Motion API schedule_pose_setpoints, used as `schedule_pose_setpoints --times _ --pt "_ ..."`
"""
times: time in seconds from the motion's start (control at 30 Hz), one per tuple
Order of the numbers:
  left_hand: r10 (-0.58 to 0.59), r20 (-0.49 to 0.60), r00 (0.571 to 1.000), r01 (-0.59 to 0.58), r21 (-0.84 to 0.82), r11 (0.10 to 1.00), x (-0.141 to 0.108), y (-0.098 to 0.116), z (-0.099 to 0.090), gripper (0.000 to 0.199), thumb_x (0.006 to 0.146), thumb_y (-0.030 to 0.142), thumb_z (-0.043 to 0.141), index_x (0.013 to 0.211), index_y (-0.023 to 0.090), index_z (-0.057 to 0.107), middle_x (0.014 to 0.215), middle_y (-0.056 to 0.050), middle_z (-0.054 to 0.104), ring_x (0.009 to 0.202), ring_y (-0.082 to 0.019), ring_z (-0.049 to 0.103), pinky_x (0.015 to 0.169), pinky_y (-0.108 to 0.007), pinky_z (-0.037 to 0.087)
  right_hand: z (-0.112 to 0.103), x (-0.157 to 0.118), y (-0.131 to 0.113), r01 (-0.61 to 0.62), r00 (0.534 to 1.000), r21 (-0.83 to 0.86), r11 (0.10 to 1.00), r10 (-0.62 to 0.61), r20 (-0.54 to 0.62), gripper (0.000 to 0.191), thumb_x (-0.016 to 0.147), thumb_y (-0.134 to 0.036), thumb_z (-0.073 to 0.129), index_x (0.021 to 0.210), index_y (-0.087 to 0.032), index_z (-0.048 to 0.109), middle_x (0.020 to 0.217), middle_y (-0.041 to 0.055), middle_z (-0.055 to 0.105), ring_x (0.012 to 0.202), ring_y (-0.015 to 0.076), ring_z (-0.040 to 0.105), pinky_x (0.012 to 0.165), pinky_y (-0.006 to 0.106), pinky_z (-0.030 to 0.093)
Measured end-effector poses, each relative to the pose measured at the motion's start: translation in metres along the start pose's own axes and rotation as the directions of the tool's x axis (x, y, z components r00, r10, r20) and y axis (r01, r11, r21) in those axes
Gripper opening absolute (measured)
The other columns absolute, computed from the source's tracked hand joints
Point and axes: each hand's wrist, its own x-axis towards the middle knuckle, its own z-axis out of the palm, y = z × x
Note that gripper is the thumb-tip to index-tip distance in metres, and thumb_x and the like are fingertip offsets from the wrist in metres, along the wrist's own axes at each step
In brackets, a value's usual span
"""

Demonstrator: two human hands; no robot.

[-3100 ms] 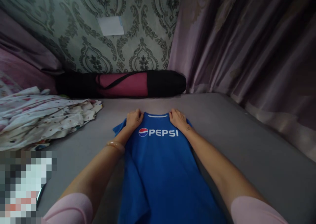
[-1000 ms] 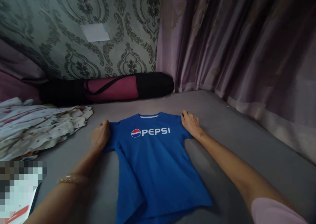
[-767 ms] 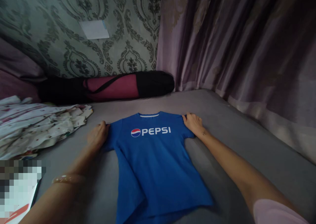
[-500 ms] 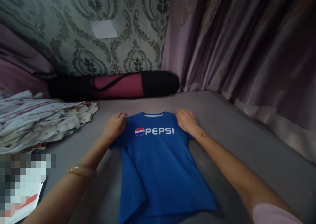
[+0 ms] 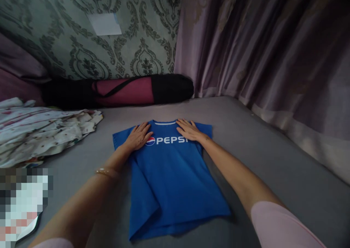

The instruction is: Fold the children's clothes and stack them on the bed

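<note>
A blue T-shirt (image 5: 175,178) with a white PEPSI print lies front side up on a grey sheet (image 5: 276,157), its collar pointing away from me. My left hand (image 5: 139,136) rests flat on its left shoulder, fingers spread, touching the edge of the round logo. On the other side of the collar, my right hand (image 5: 189,129) lies flat with fingers apart and covers part of the last letter. Both sleeves stick out past the hands. Along the shirt's lower left side the fabric has a diagonal fold, and the hem is uneven.
A crumpled white patterned cloth (image 5: 49,131) lies at the left. A long black and maroon bag (image 5: 125,91) runs along the papered wall (image 5: 147,40). Purple curtains (image 5: 246,44) hang at the right. Something pixelated with a dark edge is at lower left.
Both hands have let go of the shirt's shoulder edges and moved inward, now flat on the cloth. The sleeves are spread out to the sides. The view has shifted slightly.
</note>
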Motion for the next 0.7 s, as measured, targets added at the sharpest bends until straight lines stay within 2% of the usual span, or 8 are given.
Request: schedule_pose_setpoints --times 0.07,0.13,0.17,0.27,0.4,0.47,0.57,0.7 --pt "-0.011 -0.122 0.992 0.013 0.015 1.0 -0.01 0.005 -0.009 0.054 0.095 0.041 0.034 0.14 0.011 0.041 0.147 -0.019 0.039 0.137 -0.029 0.035 0.111 -0.048 0.025 -0.009 -0.008 0.003 -0.03 0.988 0.136 0.99 0.05 -0.147 0.05 0.098 -0.038 0.03 0.143 -0.02 0.041 0.152 0.0087 0.034 0.141 0.0217 0.027 0.115 0.046 0.019" --pt "-0.023 -0.224 0.974 0.021 -0.015 1.0 -0.03 0.011 -0.024 0.05 0.094 0.041 0.04 0.134 0.011 0.046 0.139 -0.021 0.047 0.129 -0.031 0.044 0.104 -0.047 0.034 -0.018 -0.028 0.009 -0.076 0.938 0.26 0.963 0.157 -0.307 0.043 0.095 -0.029 0.038 0.133 -0.018 0.051 0.14 0.0117 0.051 0.13 0.0206 0.045 0.109 0.04 0.034" --pt "-0.025 -0.249 0.968 0.013 -0.05 0.999 -0.043 0.016 -0.033 0.048 0.094 0.042 0.041 0.13 0.012 0.049 0.133 -0.019 0.052 0.122 -0.031 0.05 0.1 -0.046 0.038 -0.021 -0.041 0.012 -0.106 0.914 0.322 0.941 0.22 -0.342 0.039 0.092 -0.025 0.042 0.128 -0.017 0.055 0.13 0.0123 0.059 0.12 0.0202 0.055 0.103 0.037 0.041" --pt "0.0 -0.2 0.98 -0.042 -0.207 0.977 -0.094 0.036 -0.063 0.039 0.094 0.046 0.041 0.119 0.02 0.057 0.108 -0.01 0.062 0.095 -0.024 0.061 0.086 -0.039 0.046 -0.028 -0.096 0.017 -0.227 0.896 0.511 0.829 0.384 -0.223 0.026 0.089 -0.02 0.046 0.109 -0.016 0.062 0.096 0.0096 0.071 0.079 0.0163 0.068 0.074 0.03 0.055" --pt "0.089 -0.019 0.996 -0.089 -0.409 0.908 -0.159 0.076 -0.087 0.04 0.094 0.049 0.042 0.119 0.023 0.059 0.096 -0.005 0.058 0.072 -0.015 0.057 0.07 -0.029 0.048 -0.033 -0.171 0.003 -0.343 0.881 0.608 0.716 0.47 -0.055 0.015 0.088 -0.024 0.049 0.089 -0.016 0.062 0.076 0.0049 0.068 0.055 0.0107 0.061 0.048 0.019 0.048" --pt "0.139 0.026 0.99 -0.115 -0.428 0.897 -0.183 0.095 -0.088 0.041 0.094 0.049 0.043 0.125 0.026 0.057 0.1 -0.006 0.056 0.077 -0.016 0.057 0.072 -0.029 0.049 -0.033 -0.199 -0.011 -0.393 0.877 0.604 0.693 0.48 0.019 0.016 0.087 -0.026 0.05 0.082 -0.016 0.061 0.07 0.0036 0.066 0.05 0.0095 0.057 0.043 0.018 0.044" --pt "0.176 0.052 0.983 -0.143 -0.381 0.914 -0.205 0.117 -0.079 0.045 0.091 0.053 0.048 0.128 0.029 0.056 0.105 -0.007 0.053 0.091 -0.021 0.056 0.08 -0.034 0.049 -0.028 -0.228 -0.032 -0.43 0.882 0.547 0.718 0.463 0.086 0.021 0.088 -0.033 0.049 0.083 -0.016 0.061 0.069 0.0033 0.066 0.048 0.0101 0.056 0.042 0.019 0.04" --pt "0.13 0.053 0.99 -0.107 -0.315 0.943 -0.22 0.129 -0.067 0.048 0.086 0.055 0.054 0.125 0.027 0.058 0.105 -0.009 0.052 0.095 -0.024 0.054 0.083 -0.04 0.049 -0.013 -0.251 -0.052 -0.387 0.906 0.412 0.825 0.424 0.0 0.029 0.086 -0.044 0.052 0.098 -0.019 0.062 0.068 0.0004 0.065 0.052 0.0119 0.056 0.051 0.023 0.043"
